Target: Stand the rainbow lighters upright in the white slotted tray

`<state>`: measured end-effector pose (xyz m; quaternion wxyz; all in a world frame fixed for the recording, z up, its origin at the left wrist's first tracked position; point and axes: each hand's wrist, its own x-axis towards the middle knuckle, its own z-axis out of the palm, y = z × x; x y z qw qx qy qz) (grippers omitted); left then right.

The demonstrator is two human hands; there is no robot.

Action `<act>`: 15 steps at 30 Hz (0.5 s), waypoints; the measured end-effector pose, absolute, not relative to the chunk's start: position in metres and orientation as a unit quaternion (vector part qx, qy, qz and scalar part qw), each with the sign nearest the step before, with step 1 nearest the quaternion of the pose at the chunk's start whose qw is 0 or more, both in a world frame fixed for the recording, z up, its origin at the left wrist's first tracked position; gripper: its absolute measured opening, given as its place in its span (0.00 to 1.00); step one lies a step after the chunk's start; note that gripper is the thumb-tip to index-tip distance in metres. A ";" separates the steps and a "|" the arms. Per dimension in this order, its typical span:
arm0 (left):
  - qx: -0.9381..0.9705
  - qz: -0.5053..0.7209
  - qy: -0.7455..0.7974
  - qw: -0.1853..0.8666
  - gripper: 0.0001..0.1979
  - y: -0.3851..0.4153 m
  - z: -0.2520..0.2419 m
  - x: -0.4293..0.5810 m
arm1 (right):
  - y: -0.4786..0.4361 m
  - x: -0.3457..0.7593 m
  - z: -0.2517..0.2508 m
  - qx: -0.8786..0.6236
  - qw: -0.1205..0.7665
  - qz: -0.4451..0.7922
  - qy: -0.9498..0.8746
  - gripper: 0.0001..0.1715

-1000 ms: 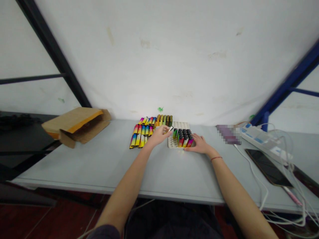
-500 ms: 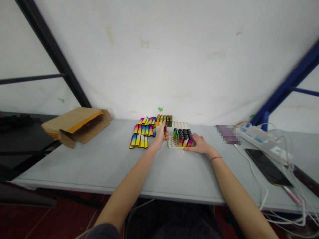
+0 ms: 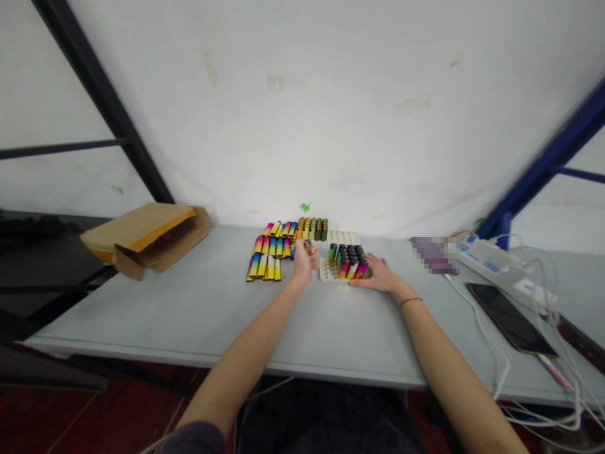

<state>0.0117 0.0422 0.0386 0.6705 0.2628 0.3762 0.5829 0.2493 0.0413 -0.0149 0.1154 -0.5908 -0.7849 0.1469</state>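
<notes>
My left hand (image 3: 305,260) is closed around a lighter (image 3: 309,246), whose top shows above the fist. Just right of it stands a white tray with holes (image 3: 329,271). Upright lighters with black tops (image 3: 350,260) fill its right part, and a green one (image 3: 333,253) stands a little apart at the left. My right hand (image 3: 379,275) lies spread against the tray's right front corner, thumb along the front edge. Rows of shiny multicoloured lighters (image 3: 265,266) lie flat to the left. Behind my left hand stands a block of upright lighters with yellowish tops (image 3: 312,227).
Another white holed tray (image 3: 344,238) sits by the wall. An opened cardboard box (image 3: 146,233) is at the left. On the right lie a blurred-out purple item (image 3: 432,255), a black phone (image 3: 508,315), a white power strip (image 3: 501,268) and loose white cables (image 3: 477,315).
My left hand has moved slightly left, away from the tray, with its fist turned so the lighter's top faces up. My right hand has kept its place.
</notes>
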 end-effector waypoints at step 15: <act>0.291 0.569 0.399 0.657 0.22 0.044 0.034 0.012 | 0.041 0.249 -0.014 -0.587 0.117 0.153 -0.786 0.61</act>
